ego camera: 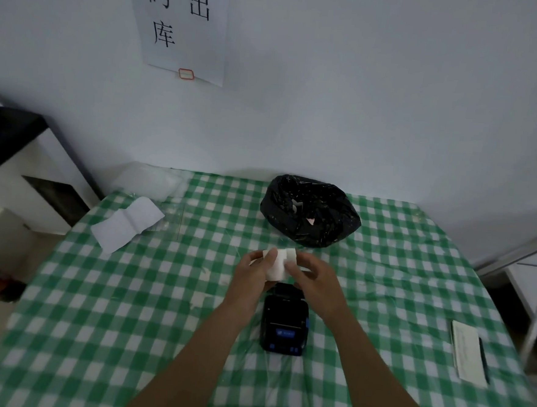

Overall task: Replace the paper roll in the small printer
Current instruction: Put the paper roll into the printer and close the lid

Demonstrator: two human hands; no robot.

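Observation:
A small black printer (285,323) with a lit blue display lies on the green checked tablecloth (126,304), its far end partly hidden behind my hands. Just above that end I hold a white paper roll (278,262) with a loose strip hanging from it. My left hand (253,273) grips the roll from the left, and my right hand (311,278) pinches it from the right. Both hands are above the table, touching the paper.
A black plastic bag (311,214) with scraps inside sits at the back of the table. A loose white paper sheet (127,223) lies at the back left. A white box with a dark edge (469,354) lies near the right edge. White shelving (24,180) stands left of the table.

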